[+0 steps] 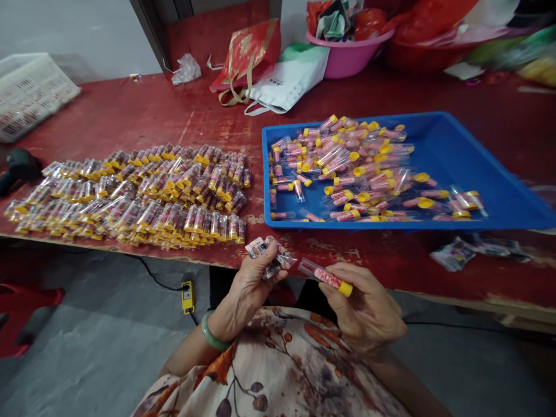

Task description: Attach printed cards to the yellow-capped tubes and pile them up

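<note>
My left hand (249, 288) is closed on a small bunch of printed clear plastic sleeves (268, 259), pinched between thumb and fingers. In my right hand (365, 304) is a clear plastic tube (324, 274) with a yellow cap and pink-red contents, its clear end pointing toward the sleeves. A narrow gap shows between tube and sleeves. Beyond my right hand, a blue tray (417, 225) holds a heap of similar yellow-capped tubes (347, 162). To the left, rows of tubes in printed wrap (165, 191) lie stacked on the red table (174, 124).
More printed sleeves (456, 253) lie at the table's front right. At the back are a red bag (252, 52), a white bag (286, 81) and a pink basin (347, 58). A white basket (35, 92) and a black tool (19, 168) sit left. A yellow power strip (187, 297) hangs below.
</note>
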A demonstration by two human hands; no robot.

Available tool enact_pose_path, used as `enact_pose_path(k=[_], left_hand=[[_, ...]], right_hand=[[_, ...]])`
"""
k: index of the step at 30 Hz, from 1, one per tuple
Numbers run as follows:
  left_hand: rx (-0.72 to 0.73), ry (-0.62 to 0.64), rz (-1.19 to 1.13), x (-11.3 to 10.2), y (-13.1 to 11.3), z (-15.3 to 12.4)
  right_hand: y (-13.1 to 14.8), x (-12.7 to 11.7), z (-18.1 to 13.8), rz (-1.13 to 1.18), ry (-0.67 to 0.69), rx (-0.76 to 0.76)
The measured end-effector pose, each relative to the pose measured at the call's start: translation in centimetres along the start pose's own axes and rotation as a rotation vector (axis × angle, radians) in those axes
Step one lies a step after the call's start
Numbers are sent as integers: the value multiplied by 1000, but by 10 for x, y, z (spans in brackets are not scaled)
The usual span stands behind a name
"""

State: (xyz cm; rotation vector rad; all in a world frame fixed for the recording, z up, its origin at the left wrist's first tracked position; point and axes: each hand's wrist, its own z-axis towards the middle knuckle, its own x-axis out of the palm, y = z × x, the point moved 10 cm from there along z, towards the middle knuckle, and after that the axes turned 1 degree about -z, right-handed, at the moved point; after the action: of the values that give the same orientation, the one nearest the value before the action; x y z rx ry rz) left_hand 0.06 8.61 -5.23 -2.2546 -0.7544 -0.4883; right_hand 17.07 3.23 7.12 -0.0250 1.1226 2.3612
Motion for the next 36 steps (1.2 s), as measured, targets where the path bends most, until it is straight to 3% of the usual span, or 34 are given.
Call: enact_pose_path(k=[7, 12, 19, 25, 30, 33, 36], left_hand=[[-2, -8, 9, 5, 2, -1], [-6, 25, 30, 8, 4, -3], [186, 108, 34, 18, -10, -4], [118, 175, 51, 22, -3, -6], [157, 183, 64, 23, -5, -8], [180, 192, 97, 24, -5, -8], [187, 204, 108, 24, -7, -8]], right_hand=[[5, 1, 1, 48, 11, -14], [17, 4, 0, -170, 26, -168], [43, 22, -19, -516, 130, -486], [33, 16, -25, -490, 25, -394], [26, 19, -28, -456, 39, -405], [31, 27, -28, -497, 94, -485], [28, 38, -23, -340, 274, -421]])
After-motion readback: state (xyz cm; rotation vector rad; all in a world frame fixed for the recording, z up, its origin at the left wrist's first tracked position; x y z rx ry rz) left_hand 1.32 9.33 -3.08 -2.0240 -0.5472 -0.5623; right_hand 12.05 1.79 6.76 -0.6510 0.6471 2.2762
